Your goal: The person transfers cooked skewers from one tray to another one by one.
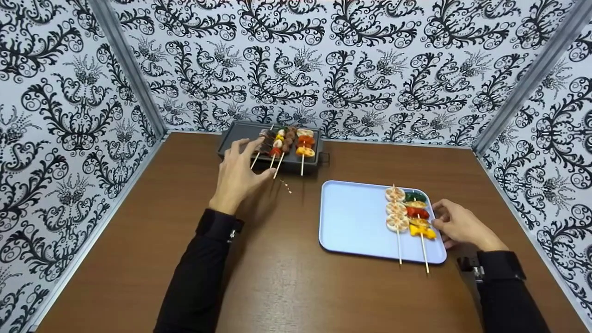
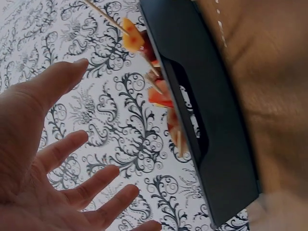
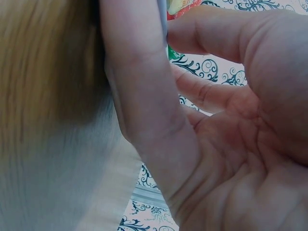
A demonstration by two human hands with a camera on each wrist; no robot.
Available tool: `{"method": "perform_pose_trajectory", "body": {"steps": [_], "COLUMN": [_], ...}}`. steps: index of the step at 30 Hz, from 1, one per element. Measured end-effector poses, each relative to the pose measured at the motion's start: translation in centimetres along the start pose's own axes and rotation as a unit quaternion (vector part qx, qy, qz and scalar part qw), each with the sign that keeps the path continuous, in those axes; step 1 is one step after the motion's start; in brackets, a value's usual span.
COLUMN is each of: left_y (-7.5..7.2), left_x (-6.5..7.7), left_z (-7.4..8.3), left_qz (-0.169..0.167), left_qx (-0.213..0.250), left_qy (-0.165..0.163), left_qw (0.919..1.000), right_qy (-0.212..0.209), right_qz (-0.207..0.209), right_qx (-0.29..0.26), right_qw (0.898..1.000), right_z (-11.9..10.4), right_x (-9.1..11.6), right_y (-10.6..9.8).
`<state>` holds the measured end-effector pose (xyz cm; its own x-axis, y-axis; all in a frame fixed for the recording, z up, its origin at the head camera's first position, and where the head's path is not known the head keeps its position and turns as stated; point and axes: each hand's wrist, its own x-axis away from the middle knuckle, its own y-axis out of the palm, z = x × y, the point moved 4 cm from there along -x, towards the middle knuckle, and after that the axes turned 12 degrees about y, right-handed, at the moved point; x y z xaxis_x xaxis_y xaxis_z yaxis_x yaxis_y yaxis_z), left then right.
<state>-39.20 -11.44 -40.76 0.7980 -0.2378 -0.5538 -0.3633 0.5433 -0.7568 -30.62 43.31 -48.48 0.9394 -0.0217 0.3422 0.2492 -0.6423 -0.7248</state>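
Skewers (image 1: 290,138) on grill (image 1: 244,131), eleven o'clock; left grip (image 1: 237,175) beside, spread, empty; right grip (image 1: 458,223) pinches tray (image 1: 354,212) at three; brown counter (image 1: 277,286), patterned walls (image 1: 296,69).

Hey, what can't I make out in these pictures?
Head view: part of the grill, covered by the left hand; white marks on the table, too small to identify.
Left wrist view: much of the skewered food, hidden behind the grill.
Right wrist view: the red food, partly cut off by the top edge; the right hand's nearest fingertip, likewise.
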Motion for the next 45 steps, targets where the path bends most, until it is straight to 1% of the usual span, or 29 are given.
{"method": "perform_pose_trajectory", "body": {"steps": [9, 16, 24, 33, 37, 41, 45], "left_y": [0.9, 1.5, 1.8, 2.2, 2.6, 2.8, 3.2], "left_x": [0.3, 0.2, 0.2, 0.1, 0.1, 0.1, 0.2], "left_z": [-1.8, -2.4, -2.8, -3.0, -3.2, -3.3, -3.5], "left_qz": [0.011, 0.03, 0.02, 0.035, 0.041, 0.04, 0.041], "left_qx": [0.038, 0.064, 0.041, 0.027, 0.027, 0.029, 0.019], "left_qy": [-0.024, -0.019, -0.016, -0.009, -0.017, -0.027, -0.036], "left_qw": [0.9989, 0.9973, 0.9988, 0.999, 0.9986, 0.9984, 0.9983], "right_qy": [0.003, 0.002, 0.003, 0.002, 0.003, 0.007, 0.009], "right_qz": [0.001, 0.004, 0.005, 0.004, 0.002, 0.003, 0.002], "right_qx": [-0.003, 0.001, 0.005, -0.001, -0.002, 0.004, -0.001], "right_qw": [1.0, 1.0, 1.0, 1.0, 1.0, 1.0, 1.0], "right_z": [0.1, 0.2, 0.2, 0.2, 0.2, 0.2, 0.2], "right_x": [-0.1, -0.1, -0.2, -0.2, -0.1, -0.1, -0.1], "right_y": [0.1, 0.0, 0.0, 0.0, 0.0, 0.0, 0.1]}}
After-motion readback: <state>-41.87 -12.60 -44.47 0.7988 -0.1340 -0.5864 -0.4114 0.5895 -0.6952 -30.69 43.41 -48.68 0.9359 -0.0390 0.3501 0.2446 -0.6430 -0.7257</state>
